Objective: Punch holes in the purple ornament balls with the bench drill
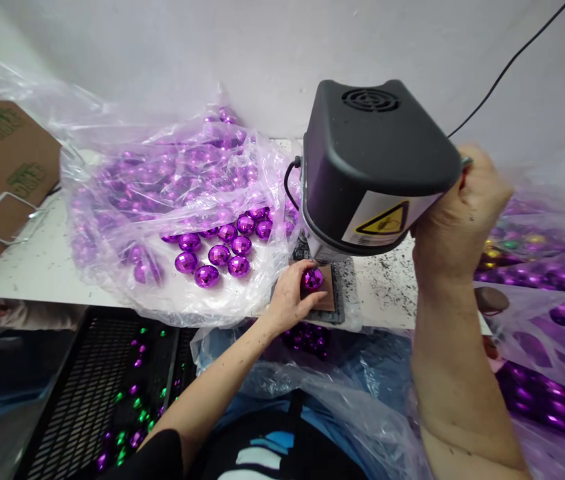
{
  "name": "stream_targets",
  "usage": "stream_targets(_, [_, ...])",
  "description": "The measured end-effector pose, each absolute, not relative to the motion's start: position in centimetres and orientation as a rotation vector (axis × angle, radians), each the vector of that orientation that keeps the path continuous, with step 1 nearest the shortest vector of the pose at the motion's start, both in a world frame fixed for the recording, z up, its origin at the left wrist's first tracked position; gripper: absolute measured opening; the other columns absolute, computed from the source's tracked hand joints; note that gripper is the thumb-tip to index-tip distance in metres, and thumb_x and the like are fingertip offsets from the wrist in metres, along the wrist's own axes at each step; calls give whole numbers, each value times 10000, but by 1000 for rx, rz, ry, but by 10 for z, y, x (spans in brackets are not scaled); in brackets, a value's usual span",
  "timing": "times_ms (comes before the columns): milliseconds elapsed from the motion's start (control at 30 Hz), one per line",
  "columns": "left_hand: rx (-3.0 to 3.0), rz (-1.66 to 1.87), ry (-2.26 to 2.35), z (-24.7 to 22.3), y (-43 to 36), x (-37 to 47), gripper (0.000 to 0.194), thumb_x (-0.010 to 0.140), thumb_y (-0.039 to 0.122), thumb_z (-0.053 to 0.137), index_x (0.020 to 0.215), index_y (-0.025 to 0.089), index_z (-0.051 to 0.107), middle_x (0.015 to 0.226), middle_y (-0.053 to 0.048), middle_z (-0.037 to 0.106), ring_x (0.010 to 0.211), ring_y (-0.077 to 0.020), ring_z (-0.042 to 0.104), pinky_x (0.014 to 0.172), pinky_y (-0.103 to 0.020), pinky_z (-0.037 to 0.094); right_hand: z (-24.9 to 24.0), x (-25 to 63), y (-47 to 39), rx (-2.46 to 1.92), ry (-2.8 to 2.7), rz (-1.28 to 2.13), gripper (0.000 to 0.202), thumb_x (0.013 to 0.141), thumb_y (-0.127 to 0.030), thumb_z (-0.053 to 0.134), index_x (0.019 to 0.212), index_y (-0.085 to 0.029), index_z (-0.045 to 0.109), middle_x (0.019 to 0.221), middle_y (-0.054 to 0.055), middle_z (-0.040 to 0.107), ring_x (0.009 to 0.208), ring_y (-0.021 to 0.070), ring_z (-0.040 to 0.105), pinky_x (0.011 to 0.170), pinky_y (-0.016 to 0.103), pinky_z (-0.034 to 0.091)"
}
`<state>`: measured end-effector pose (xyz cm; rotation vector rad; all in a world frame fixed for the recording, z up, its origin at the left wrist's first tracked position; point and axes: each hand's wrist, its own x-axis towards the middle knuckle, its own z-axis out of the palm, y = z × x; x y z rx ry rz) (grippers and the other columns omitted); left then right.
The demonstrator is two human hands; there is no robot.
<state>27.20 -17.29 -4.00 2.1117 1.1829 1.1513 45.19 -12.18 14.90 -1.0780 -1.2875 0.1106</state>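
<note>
Under the head of a black bench press machine lies a shiny purple faceted ball. My left hand has its thumb and fingers around this ball, which rests on a small brown board. At the machine's right side my right hand is wrapped round a lever handle, mostly hidden by the fingers. Left of the machine, a clear plastic bag holds many more purple balls, some spilling at its open mouth.
A cardboard box stands at the far left. Below the table, a black crate holds purple and green balls. More bagged purple balls lie at right. A black cable runs along the wall. Dark shavings litter the white tabletop.
</note>
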Motion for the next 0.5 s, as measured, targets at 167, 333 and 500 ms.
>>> stream_targets(167, [2117, 1104, 1344, -36, -174, 281, 375, 901, 328, 667, 1215, 190, 518, 1109, -94, 645, 1030, -241, 618, 916, -390, 468, 149, 452, -122, -1115, -1297, 129, 615, 828, -717, 494, 685, -120, 455, 555, -63, 317, 449, -23, 317, 414, 138, 206])
stream_targets(333, [2172, 1047, 1384, -37, -174, 282, 365, 909, 326, 643, 1215, 176, 512, 1092, -92, 634, 1036, -245, 600, 908, -385, 438, 145, 450, -133, -1082, -1301, 48, 564, 889, -664, 466, 712, -128, 477, 537, -72, 326, 410, -15, 333, 421, 148, 266])
stream_targets(500, [2189, 1019, 1384, -39, -174, 282, 352, 922, 320, 615, 1218, 172, 493, 1096, -94, 626, 1054, -248, 584, 927, -393, 421, 121, 445, -166, -1078, -1263, -107, 340, 944, -433, 524, 790, -134, 570, 656, -36, 484, 500, 6, 476, 490, 185, 329])
